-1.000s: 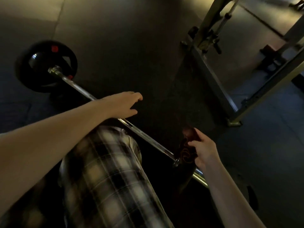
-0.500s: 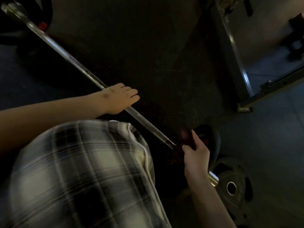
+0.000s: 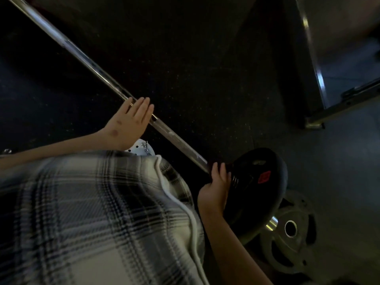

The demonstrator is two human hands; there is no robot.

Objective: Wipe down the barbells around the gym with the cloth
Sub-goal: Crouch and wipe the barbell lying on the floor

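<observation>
Two hands: left hand point(image 3: 131, 122) is flat, fingers straight and together, laid across the bar about halfway along; right hand point(image 3: 214, 190) is curled round the bar's end, right up against the plate.
Barbell: long silver steel barbell point(image 3: 92, 66), low over the floor, running diagonally from top left to lower right, scuffed pale near the right hand.
Cloth: dark cloth point(image 3: 223, 166), honestly just a dark lump poking out above the right hand's fingers, can't make out its colour or fold.
Plate on the bar: round black weight plate point(image 3: 263, 198) with a red mark, standing on edge at the bar's right end; the shiny sleeve tip sticks out past it.
Spare plate: grey metal weight plate point(image 3: 296, 210) with cut-out grips, flat on the floor just beyond the sleeve tip, partly behind the black one.
Floor: dark speckled rubber floor point(image 3: 195, 58).
Rack: grey metal rack frame point(image 3: 314, 75) top right, well apart from the bar, cut off by the edge.
In the way: black-and-white plaid fabric point(image 3: 92, 212) fills the lower left; a white perforated shoe point(image 3: 139, 148) with a small silver charm peeks out beneath the left hand.
Cut off: the bar's left end runs out of shot at the top left corner.
Hard to see: it's all dim, and I can't tell if the left palm actually presses on the bar.
</observation>
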